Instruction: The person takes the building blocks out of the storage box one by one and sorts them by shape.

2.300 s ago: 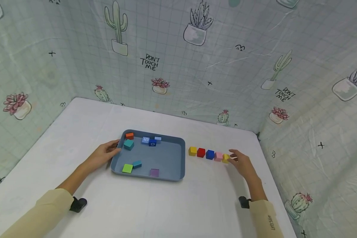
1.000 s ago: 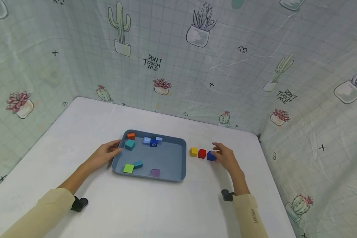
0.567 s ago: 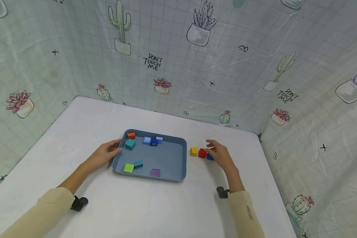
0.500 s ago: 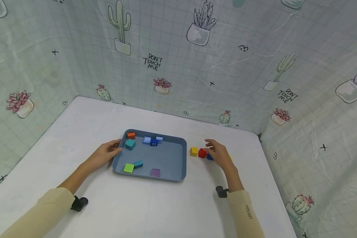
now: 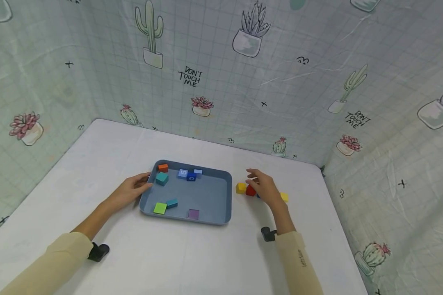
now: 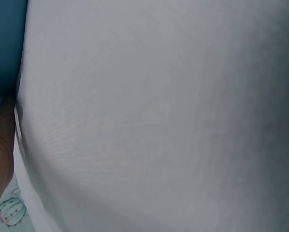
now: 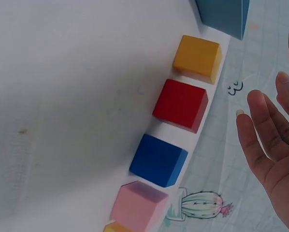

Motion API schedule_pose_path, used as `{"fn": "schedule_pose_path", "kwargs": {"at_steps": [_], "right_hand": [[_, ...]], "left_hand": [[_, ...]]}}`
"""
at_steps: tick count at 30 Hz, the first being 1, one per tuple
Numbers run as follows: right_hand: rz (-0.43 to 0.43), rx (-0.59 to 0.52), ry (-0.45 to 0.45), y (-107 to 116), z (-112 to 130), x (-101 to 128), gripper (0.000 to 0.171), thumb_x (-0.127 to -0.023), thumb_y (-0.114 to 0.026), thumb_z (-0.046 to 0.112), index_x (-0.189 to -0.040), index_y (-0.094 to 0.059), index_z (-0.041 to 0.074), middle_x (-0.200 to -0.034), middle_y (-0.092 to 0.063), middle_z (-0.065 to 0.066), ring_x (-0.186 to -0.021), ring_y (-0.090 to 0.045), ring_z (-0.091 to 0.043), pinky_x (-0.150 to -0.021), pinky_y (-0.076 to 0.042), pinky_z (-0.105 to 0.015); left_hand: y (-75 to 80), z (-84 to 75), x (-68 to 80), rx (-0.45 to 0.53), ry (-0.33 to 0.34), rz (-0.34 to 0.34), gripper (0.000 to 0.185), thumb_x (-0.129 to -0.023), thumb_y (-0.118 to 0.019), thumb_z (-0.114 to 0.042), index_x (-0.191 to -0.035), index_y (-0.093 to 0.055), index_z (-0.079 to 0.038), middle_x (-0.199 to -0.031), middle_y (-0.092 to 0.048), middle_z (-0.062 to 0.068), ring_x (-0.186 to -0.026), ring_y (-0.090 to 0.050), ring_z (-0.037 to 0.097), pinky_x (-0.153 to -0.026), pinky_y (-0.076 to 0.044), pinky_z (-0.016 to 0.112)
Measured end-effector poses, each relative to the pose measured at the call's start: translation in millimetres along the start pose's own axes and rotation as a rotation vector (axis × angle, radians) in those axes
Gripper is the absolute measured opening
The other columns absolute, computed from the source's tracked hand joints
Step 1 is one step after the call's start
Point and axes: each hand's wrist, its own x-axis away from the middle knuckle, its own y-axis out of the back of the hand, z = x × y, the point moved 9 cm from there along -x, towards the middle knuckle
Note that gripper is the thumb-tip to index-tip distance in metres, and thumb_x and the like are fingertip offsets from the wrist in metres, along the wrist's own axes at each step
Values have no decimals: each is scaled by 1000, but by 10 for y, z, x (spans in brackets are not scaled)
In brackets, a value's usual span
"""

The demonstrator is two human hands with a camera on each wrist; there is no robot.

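Row of cubes: five cubes in one line on the tabletop (image 5: 192, 254), just right of the tray (image 5: 225, 196). From the tray outward: yellow-orange cube (image 7: 197, 58), red cube (image 7: 180, 105), blue cube (image 7: 159, 159), pink cube (image 7: 138, 205), then a second yellow cube (image 5: 284, 197) at the far end.
Row axis: runs left to right across the person's front, slightly angled toward them at the right end; cubes stand near one another with small gaps.
Right hand (image 5: 263, 187): fingers spread and relaxed, holding nothing; hovers over the middle of the row. Head view has it covering the blue and pink cubes, fingertips above the red one. Wrist view shows the palm apart from the cubes.
Left hand (image 5: 131, 189): rests against the tray's left rim, fingers loosely extended; well apart from the row.
Nearer hand: right, by a wide margin.
Tray contents: orange, teal, blue, green and purple blocks, mostly along its far and near sides.
Edges: curtain wall (image 5: 317, 102) behind the row and to its right.
Open room: bare tabletop in front of the row, toward the person.
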Motion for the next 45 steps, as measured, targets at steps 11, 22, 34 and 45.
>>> {"fn": "schedule_pose_path", "kwargs": {"at_steps": [11,22,34,45], "right_hand": [[30,-10,20,-72,185,-106,43,-91,-65,18,-132,-53,12,-113,-62,-7,-98,-61,-21,-86,-52,-36],[67,-1,51,-237,299,-154,40,-91,-64,22,-129,-56,12,-112,-63,-7,-96,-61,-19,-80,-54,-32],[52,46,193,-389,582,-154,37,-92,-62,22,-126,-57,7,-106,-64,-7,-95,-63,-19,-81,-53,-32],[65,92,204,-532,785,-187,37,-93,-62,23,-127,-57,9,-106,-65,-5,-95,-62,-16,-80,-53,-29]], "left_hand": [[1,-12,-45,11,-6,0,62,-97,-55,-28,-144,-30,4,-138,-39,29,-122,-44,42,-99,-40,50],[-4,-11,-80,7,-9,2,63,-97,-55,-29,-144,-30,4,-138,-39,30,-122,-43,42,-100,-39,50],[-4,11,-17,24,-5,8,64,-97,-55,-30,-144,-29,5,-138,-38,30,-124,-41,44,-100,-39,50],[-5,23,7,29,-5,-1,62,-97,-55,-28,-144,-30,5,-139,-38,30,-124,-41,43,-100,-39,50]]}}
